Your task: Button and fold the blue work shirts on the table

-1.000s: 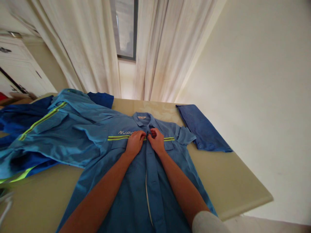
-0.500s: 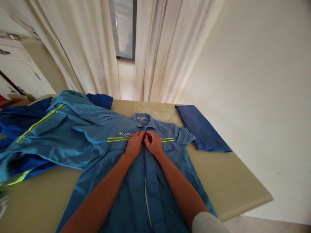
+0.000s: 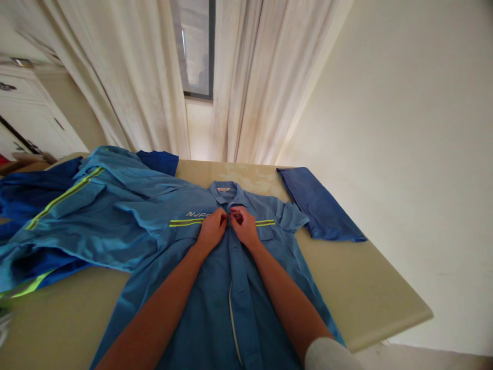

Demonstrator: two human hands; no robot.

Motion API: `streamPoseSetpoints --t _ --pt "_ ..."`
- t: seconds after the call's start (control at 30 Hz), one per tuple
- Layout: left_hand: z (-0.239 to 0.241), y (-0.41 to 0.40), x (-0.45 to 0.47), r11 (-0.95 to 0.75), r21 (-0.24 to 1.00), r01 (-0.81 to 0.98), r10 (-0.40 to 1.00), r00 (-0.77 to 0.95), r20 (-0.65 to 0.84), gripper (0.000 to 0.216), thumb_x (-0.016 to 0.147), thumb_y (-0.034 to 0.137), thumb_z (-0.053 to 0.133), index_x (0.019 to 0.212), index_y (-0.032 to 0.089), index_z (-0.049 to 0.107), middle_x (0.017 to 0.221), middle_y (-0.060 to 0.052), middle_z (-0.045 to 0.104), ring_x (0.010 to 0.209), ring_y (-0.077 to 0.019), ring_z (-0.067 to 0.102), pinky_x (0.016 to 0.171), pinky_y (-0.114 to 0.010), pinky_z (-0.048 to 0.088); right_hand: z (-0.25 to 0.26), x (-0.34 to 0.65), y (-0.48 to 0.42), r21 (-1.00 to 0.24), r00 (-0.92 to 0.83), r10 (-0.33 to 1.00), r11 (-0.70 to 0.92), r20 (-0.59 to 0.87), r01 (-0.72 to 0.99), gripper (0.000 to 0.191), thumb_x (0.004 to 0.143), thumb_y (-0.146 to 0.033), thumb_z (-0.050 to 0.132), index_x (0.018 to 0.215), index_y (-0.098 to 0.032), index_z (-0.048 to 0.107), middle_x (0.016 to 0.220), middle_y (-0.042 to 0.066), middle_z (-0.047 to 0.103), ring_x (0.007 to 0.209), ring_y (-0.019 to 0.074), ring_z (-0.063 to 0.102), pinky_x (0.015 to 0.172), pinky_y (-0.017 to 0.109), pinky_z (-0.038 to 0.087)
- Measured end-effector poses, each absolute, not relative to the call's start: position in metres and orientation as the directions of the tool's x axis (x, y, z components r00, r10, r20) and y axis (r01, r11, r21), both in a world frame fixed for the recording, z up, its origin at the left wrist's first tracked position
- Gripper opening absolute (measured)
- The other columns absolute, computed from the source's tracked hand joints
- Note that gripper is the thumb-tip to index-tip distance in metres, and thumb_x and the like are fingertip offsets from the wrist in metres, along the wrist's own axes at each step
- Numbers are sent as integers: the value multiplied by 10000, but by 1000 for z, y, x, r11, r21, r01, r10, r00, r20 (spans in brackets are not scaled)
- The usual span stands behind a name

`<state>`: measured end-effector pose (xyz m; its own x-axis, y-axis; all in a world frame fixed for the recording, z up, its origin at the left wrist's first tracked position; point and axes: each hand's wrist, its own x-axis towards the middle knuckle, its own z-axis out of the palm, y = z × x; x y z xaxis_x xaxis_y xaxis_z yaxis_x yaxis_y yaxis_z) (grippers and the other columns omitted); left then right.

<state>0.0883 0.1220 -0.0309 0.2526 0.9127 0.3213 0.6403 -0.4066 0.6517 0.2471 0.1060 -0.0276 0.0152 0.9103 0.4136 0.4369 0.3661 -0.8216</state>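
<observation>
A blue short-sleeved work shirt (image 3: 208, 288) lies front side up, its collar at the far end and yellow-green stripes across the chest. My left hand (image 3: 212, 227) pinches the front edge of the shirt near the upper placket, just beside the printed letters. Opposite it, my right hand (image 3: 244, 226) has thumb and fingertips closed on the other side of the same placket. The fingertips of both hands nearly meet; any button between them is too small to make out. Lower down, the placket hangs slightly apart, showing a pale edge.
More blue work clothes with yellow-green stripes (image 3: 100, 205) lie heaped at the left. Folded dark blue trousers (image 3: 323, 205) rest at the table's right edge. The beige table (image 3: 370, 298) stands against a white wall (image 3: 416, 154), with curtains (image 3: 142, 77) behind and a white cabinet (image 3: 42, 108) at far left.
My fingers have shifted slightly at the placket, and the left fingertips have drawn a little lower and apart from the right. The shirt has stayed in place.
</observation>
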Motion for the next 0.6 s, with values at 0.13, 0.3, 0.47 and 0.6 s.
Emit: streamPoseSetpoints --t 0.13,0.3,0.47,0.6 --pt "-30 125 85 -351 736 580 936 223 271 78 887 156 586 876 233 586 839 -30 725 807 -233 706 768 -344 499 -30 247 109 -826 -19 923 352 383 439 274 877 -209 630 1143 -207 697 974 55 766 748 186 704 699 301 577" --pt "-31 129 80 -355 783 511 933 251 259 80 866 158 588 896 231 598 872 -34 747 836 -235 723 789 -351 519 -32 246 110 -734 -97 894 417 437 535 294 888 -149 595 1162 -199 690 1028 75 739 843 199 687 805 329 572" --pt "-29 130 77 -363 839 406 923 280 264 79 916 238 554 932 225 630 902 -43 755 844 -220 724 804 -352 548 -34 243 107 -633 -155 869 455 471 626 336 943 -106 496 1232 -195 640 1122 112 701 1013 229 673 937 375 557" --pt "-30 132 78 -278 916 289 948 236 213 169 893 350 637 984 209 643 951 -60 767 867 -219 740 827 -360 582 -32 242 102 -591 -175 872 445 458 673 348 988 -115 453 1291 -206 597 1221 133 673 1114 247 660 970 387 553"
